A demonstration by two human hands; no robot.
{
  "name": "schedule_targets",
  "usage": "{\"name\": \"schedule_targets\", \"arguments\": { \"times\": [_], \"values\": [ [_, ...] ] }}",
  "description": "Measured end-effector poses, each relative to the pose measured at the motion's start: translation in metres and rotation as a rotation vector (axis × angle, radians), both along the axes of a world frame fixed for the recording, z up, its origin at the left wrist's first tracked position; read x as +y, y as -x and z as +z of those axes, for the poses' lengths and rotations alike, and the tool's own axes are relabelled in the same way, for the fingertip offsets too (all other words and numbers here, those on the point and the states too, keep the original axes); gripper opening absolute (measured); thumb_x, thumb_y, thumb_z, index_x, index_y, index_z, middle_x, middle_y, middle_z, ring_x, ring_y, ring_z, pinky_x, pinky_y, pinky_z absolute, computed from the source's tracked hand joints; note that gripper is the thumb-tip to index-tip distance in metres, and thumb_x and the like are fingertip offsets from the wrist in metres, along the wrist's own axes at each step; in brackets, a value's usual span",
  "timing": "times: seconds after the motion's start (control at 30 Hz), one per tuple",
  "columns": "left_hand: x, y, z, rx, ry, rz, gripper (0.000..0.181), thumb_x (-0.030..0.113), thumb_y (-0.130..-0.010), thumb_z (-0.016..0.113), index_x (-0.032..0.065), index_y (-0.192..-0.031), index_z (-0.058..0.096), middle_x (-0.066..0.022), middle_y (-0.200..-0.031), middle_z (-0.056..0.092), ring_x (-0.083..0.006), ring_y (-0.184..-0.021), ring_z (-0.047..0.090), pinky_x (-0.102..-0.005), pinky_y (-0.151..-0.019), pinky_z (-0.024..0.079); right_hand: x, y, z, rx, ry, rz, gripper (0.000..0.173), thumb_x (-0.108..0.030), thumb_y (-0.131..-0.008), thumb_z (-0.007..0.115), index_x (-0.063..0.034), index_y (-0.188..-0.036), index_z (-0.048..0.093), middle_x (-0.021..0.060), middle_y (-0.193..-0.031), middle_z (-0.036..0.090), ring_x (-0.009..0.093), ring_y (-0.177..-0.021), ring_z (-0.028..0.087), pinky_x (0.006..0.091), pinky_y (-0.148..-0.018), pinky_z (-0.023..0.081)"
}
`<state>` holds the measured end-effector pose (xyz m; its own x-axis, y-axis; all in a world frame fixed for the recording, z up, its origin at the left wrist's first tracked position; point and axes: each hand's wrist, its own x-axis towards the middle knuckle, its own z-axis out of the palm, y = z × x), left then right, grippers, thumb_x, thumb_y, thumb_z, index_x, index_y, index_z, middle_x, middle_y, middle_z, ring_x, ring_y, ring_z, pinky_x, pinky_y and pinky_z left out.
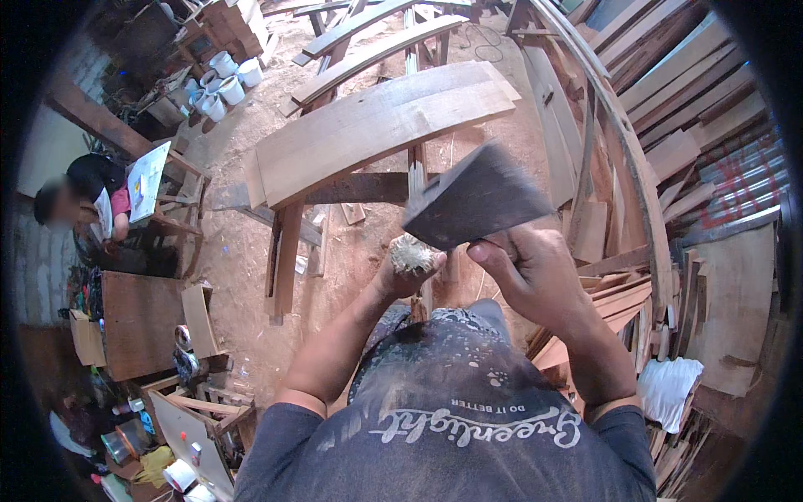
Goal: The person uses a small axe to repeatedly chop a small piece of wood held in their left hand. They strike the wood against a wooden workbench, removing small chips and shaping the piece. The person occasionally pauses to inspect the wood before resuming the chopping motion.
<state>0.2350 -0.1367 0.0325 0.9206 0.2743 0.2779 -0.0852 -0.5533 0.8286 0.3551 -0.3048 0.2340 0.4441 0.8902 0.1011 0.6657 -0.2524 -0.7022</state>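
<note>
My left hand (408,276) is closed around an upright tool handle with a splayed, frayed whitish end (411,254); whatever lies below it is hidden. My right hand (542,270) grips what looks like a mallet, whose dark, blocky wedge-shaped head (477,197) is blurred by motion. The head hangs just above and to the right of the frayed end; whether they touch I cannot tell. A narrow wooden piece (417,169) runs away from me beneath both hands. Across it, farther off, lies a wide pale board (376,128).
More boards (376,59) lie beyond. Timber (677,100) leans along the right wall, with a wood stack (621,301) near my right arm. White buckets (231,91) stand at the back left. A person (94,188) sits at the left by a tilted panel (147,182). A brown cabinet (144,320) stands nearer.
</note>
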Motion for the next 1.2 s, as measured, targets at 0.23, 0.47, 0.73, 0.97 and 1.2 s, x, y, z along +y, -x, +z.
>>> {"name": "schedule_targets", "arguments": {
  "times": [0.23,0.47,0.73,0.97,1.2],
  "values": [
    [0.005,-0.003,-0.020,-0.102,0.426,-0.150,0.053,0.029,-0.092,0.066,0.0073,-0.136,0.047,-0.0126,-0.134,0.052,-0.0250,-0.128,0.046,-0.0414,-0.110,0.033,0.024,0.017,-0.025,-0.278,0.387,0.166,0.041,-0.045,-0.094,0.057,-0.0049,-0.101,0.056,0.0203,-0.074,0.066,0.035,-0.072,0.069,0.0453,-0.062,0.054],
    [-0.004,0.002,-0.029,-0.195,-0.055,0.009,0.040,0.022,-0.093,0.063,0.0068,-0.129,0.055,-0.0106,-0.128,0.058,-0.0251,-0.120,0.054,-0.0415,-0.105,0.040,0.030,0.012,0.005,-0.126,0.004,0.159,0.036,-0.042,-0.096,0.055,-0.0061,-0.103,0.058,0.0216,-0.074,0.067,0.039,-0.072,0.068,0.0490,-0.065,0.053],
    [-0.017,-0.026,-0.046,-0.120,0.134,-0.044,0.041,0.022,-0.086,0.070,0.0061,-0.122,0.059,-0.0143,-0.118,0.063,-0.0301,-0.110,0.059,-0.0424,-0.099,0.044,0.004,-0.009,-0.053,-0.038,0.391,0.022,0.047,-0.050,-0.096,0.053,-0.0056,-0.109,0.062,0.0255,-0.088,0.067,0.044,-0.088,0.066,0.0518,-0.076,0.050],
    [-0.035,-0.036,-0.008,0.311,-0.730,0.080,0.030,0.013,-0.075,0.063,0.0107,-0.105,0.063,-0.0100,-0.088,0.061,-0.0322,-0.088,0.060,-0.0391,-0.068,0.044,-0.058,-0.016,-0.108,0.398,0.213,-0.465,0.057,-0.050,-0.097,0.052,0.0021,-0.119,0.061,0.0261,-0.102,0.068,0.038,-0.102,0.065,0.0423,-0.089,0.048],
    [-0.014,-0.065,-0.032,0.034,0.337,0.249,0.023,0.026,-0.093,0.063,0.0066,-0.082,0.059,-0.0019,-0.072,0.054,-0.0185,-0.068,0.054,-0.0357,-0.060,0.042,-0.102,0.002,-0.170,0.705,0.081,-0.654,0.048,-0.053,-0.098,0.050,-0.0071,-0.085,0.051,-0.0019,-0.060,0.047,0.008,-0.047,0.046,0.0254,-0.041,0.037]
  ]
}}
